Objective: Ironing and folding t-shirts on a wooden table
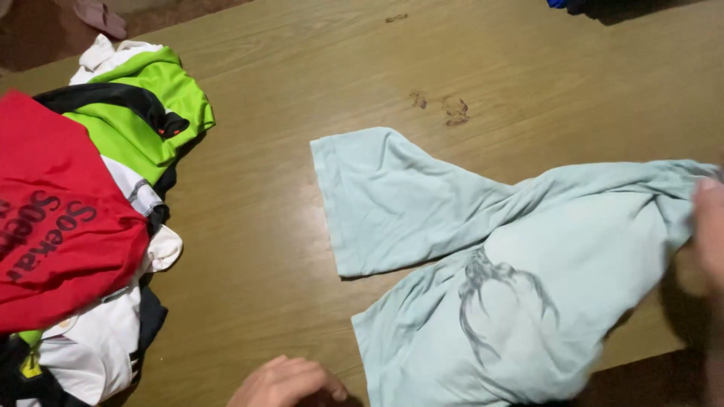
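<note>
Shirt (pixel 452 249) of pale mint, printed with a grey antler-like drawing, lies rumpled on the wooden table (pixel 302 98), long axis running left to right, one sleeve pointing far-left, its right end gripped by the blurred right hand (pixel 709 226) while the left hand (pixel 286 383) rests curled, holding nothing, near its near-left corner.

No pkgs, signs or screens showing. Only label-like items: small yellow tag (pixel 30 367) peeking out at bottom of clothes pile, left edge of table (pixel 264 226); dark print lettering running across red shirt (pixel 60 218) atop the same pile.
</note>
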